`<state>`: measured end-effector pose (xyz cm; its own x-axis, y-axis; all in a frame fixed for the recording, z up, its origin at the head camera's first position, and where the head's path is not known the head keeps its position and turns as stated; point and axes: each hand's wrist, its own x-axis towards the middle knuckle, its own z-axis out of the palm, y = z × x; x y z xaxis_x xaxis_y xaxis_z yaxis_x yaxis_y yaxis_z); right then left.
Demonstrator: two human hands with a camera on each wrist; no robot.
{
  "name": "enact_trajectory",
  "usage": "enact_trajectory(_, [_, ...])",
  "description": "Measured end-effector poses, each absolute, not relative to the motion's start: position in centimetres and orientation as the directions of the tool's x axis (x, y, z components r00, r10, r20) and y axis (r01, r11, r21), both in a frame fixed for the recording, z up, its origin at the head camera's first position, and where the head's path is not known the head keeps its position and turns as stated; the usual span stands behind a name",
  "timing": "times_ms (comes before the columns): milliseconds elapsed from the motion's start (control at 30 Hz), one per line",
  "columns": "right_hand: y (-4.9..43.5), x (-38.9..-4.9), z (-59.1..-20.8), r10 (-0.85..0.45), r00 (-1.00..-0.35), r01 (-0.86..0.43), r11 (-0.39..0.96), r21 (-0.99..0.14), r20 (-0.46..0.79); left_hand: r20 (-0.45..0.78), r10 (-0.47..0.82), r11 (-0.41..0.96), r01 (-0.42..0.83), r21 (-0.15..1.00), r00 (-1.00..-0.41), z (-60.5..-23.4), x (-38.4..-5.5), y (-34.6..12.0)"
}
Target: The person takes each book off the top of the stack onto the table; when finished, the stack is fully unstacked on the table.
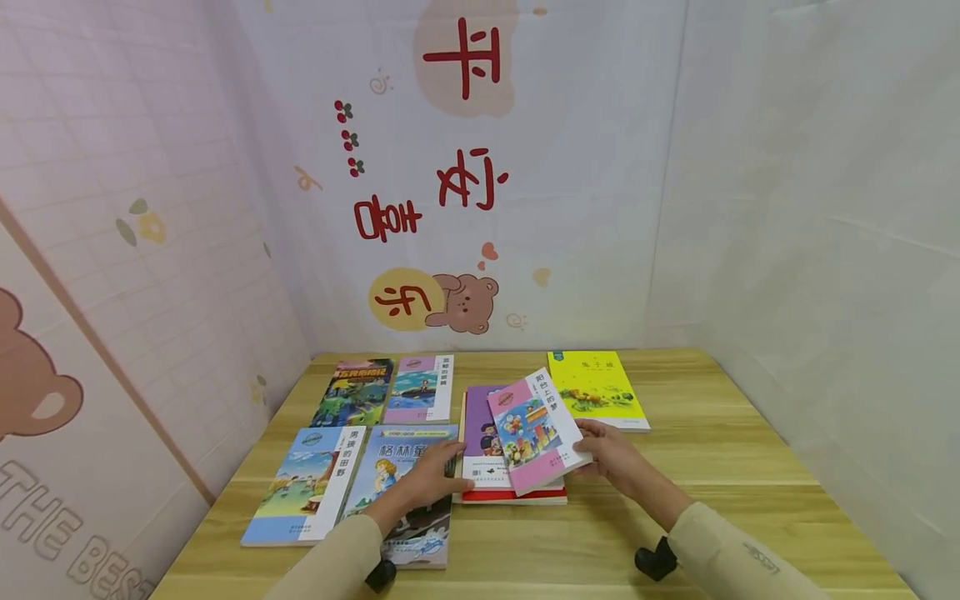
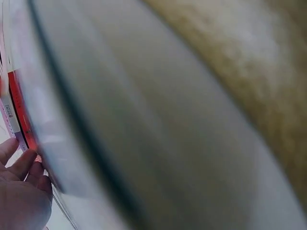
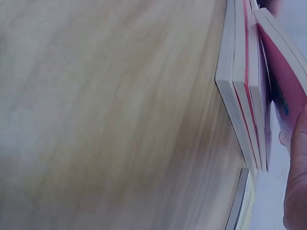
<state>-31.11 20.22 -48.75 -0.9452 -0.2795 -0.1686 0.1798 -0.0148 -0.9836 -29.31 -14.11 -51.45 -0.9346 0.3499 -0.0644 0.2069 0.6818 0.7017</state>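
My right hand (image 1: 617, 460) grips the lower right edge of a pink-and-white picture-cover book (image 1: 534, 429). That book is lifted at a tilt over a stack of books; in the right wrist view a gap shows between it and the stack (image 3: 247, 91). On top of the stack is a purple-and-white book (image 1: 480, 417), with a red book (image 1: 551, 495) under it. My left hand (image 1: 426, 477) touches the stack's left edge with fingers and thumb spread, above a blue fairy-tale book (image 1: 420, 546). In the left wrist view its fingertips (image 2: 29, 155) meet the book edges.
A yellow book (image 1: 600, 392) lies at the back right. On the left lie a dark, colourful book (image 1: 352, 392), a pink book with a sea picture (image 1: 420, 390) and a blue-and-white book (image 1: 303, 487). Cloth-covered walls (image 1: 810, 250) surround the wooden table (image 1: 712, 467).
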Motion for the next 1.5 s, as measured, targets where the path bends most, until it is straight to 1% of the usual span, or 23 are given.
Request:
enact_trajectory(367, [21.2, -32.1, -48.6, -0.179, -0.972, 0.166, -0.043, -0.985, -0.156, -0.067, 0.351, 0.691, 0.210, 0.692, -0.934, -51.6, -29.3, -14.3])
enact_trajectory(567, [22.8, -33.1, -48.9, -0.136, -0.982, 0.136, -0.036, -0.990, -0.130, -0.062, 0.354, 0.684, 0.213, 0.698, -0.933, -51.6, -29.3, -14.2])
enact_trajectory(667, [24.0, -33.6, -48.8, -0.141, -0.984, 0.113, -0.034, -0.993, -0.107, -0.066, 0.352, 0.684, 0.208, 0.699, -0.934, -51.7, -29.3, -14.2])
enact_trajectory(833, [26.6, -34.4, -48.4, -0.129, -0.988, 0.092, -0.030, -0.995, -0.087, -0.077, 0.351, 0.687, 0.200, 0.698, -0.933, -51.6, -29.3, -14.1])
enact_trajectory(1100, [31.6, -36.1, -47.6, -0.070, -0.997, 0.048, -0.072, -0.996, -0.043, -0.073, 0.350, 0.686, 0.202, 0.699, -0.934, -51.5, -29.2, -14.2])
enact_trajectory(1300, [35.3, -37.3, -46.7, -0.018, -0.999, 0.048, -0.091, -0.995, -0.047, -0.074, 0.347, 0.681, 0.197, 0.705, -0.935, -51.7, -29.2, -14.6])
enact_trajectory(1400, [37.2, -37.7, -46.4, -0.007, -0.999, 0.049, -0.082, -0.995, -0.049, -0.076, 0.346, 0.681, 0.194, 0.706, -0.935, -51.6, -29.2, -14.6])
enact_trajectory(1500, [39.0, -38.1, -46.5, 0.011, -0.999, 0.046, -0.029, -0.999, -0.046, -0.075, 0.348, 0.681, 0.197, 0.706, -0.934, -51.5, -29.2, -14.6])
